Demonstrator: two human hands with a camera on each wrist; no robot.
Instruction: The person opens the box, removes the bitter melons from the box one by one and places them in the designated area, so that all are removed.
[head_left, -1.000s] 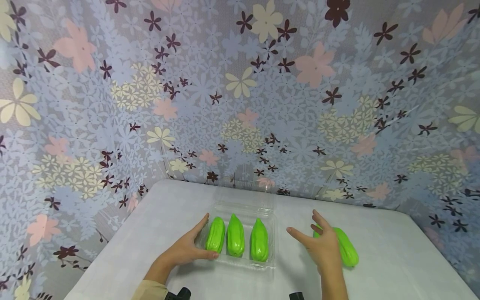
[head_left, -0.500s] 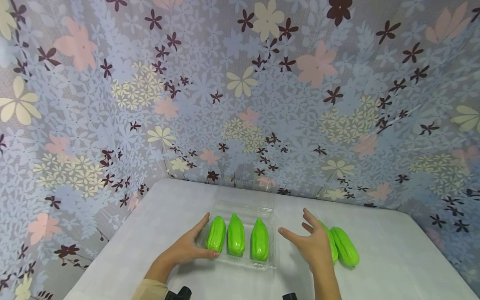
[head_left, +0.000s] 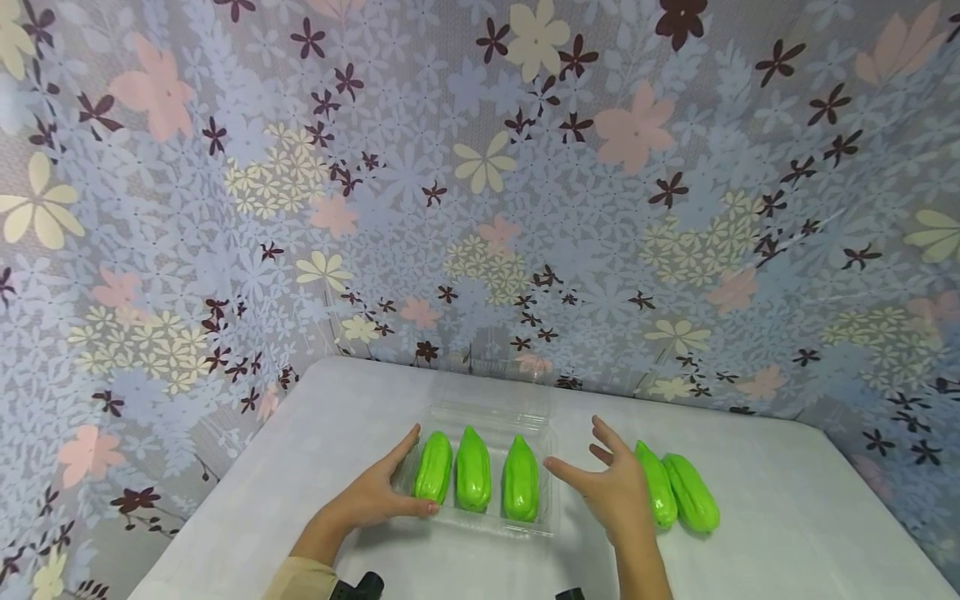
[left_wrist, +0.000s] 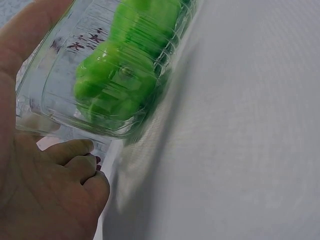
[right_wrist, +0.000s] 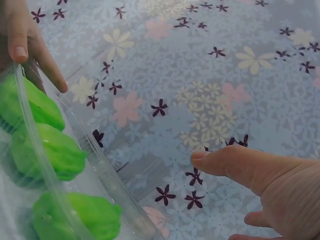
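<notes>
The left hand [head_left: 371,498] lies on the counter [head_left: 765,508] against the left side of a clear plastic clamshell box [head_left: 546,525], its forefinger stretched up along the box's left wall and its thumb laid along the near edge by the leftmost vegetable; the left wrist view shows the palm and curled lower fingers pressed to the ribbed plastic, so this hand holds the box by its side. The right hand [head_left: 613,492] hovers just right of the box with fingers spread wide and relaxed, thumb pointing toward the box's right wall, holding nothing; whether it touches the plastic cannot be told. Inside the box lie three green chayote-like gourds side by side, lengthwise away from the person: the left gourd [head_left: 433,467] beside the left hand's fingers, the middle gourd [head_left: 473,469], and the right gourd [head_left: 521,478] nearest the right hand. The box's transparent lid [head_left: 487,387] stands open at the far side, tilted back toward the wall. Just beyond the right hand, two more green gourds [head_left: 678,492] rest on the bare counter, touching each other and angled slightly, well outside the box. The counter is covered in a pale grey-white cloth, and behind and around it hangs a floral backdrop [head_left: 480,183] printed with pink, cream and dark maroon flowers on lavender.
</notes>
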